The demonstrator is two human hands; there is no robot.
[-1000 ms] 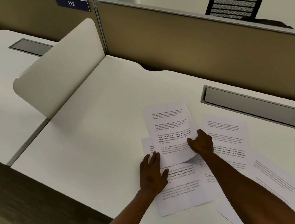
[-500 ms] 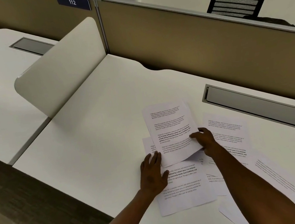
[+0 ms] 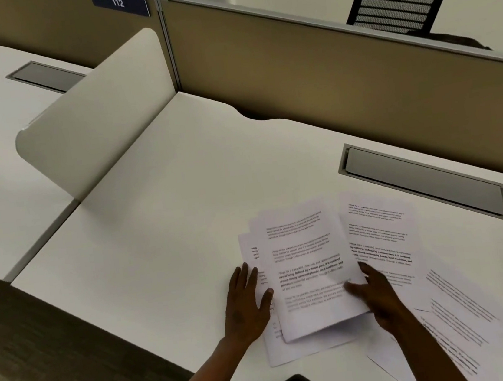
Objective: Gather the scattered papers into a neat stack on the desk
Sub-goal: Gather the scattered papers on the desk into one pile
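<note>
White desk (image 3: 159,220) runs beneath a tan partition (image 3: 341,84), with printed papers (image 3: 382,237) fanned near its front edge. Left hand (image 3: 247,305) lies flat, fingers spread, on the pile's left edge; right hand (image 3: 375,294) pinches the top sheet (image 3: 307,265).

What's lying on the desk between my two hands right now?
In the head view, the top printed sheet of the pile lies between the left hand and right hand.
</note>
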